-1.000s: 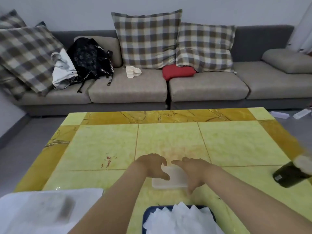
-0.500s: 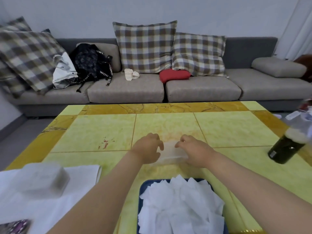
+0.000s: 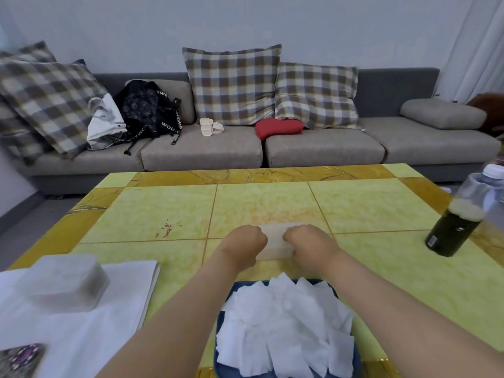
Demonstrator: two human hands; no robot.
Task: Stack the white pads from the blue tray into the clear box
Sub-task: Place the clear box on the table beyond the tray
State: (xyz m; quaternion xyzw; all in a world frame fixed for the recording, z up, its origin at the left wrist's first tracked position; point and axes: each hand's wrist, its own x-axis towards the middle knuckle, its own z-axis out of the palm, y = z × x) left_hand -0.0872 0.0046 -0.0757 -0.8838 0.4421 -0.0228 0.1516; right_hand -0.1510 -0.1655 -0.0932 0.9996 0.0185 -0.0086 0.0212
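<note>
Clear box [image 3: 275, 241]: on the yellow counter [image 3: 163, 214], gripped at its two ends between left hand [image 3: 245, 245] and right hand [image 3: 309, 248], fingers curled. White pads [image 3: 283, 323]: heaped in blue tray [image 3: 226, 372], just nearside of the hands.

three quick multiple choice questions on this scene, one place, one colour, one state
1. Where is the clear box? A on the floor B between the left hand and right hand C on a shelf
2. What colour is the small cushion on the sofa? A green B black C red
3. How are the white pads? A heaped loose in the blue tray B stacked in the box C on the floor
1 B, both hands grip its ends; 2 C, plainly red; 3 A, they lie jumbled in the tray.
</note>
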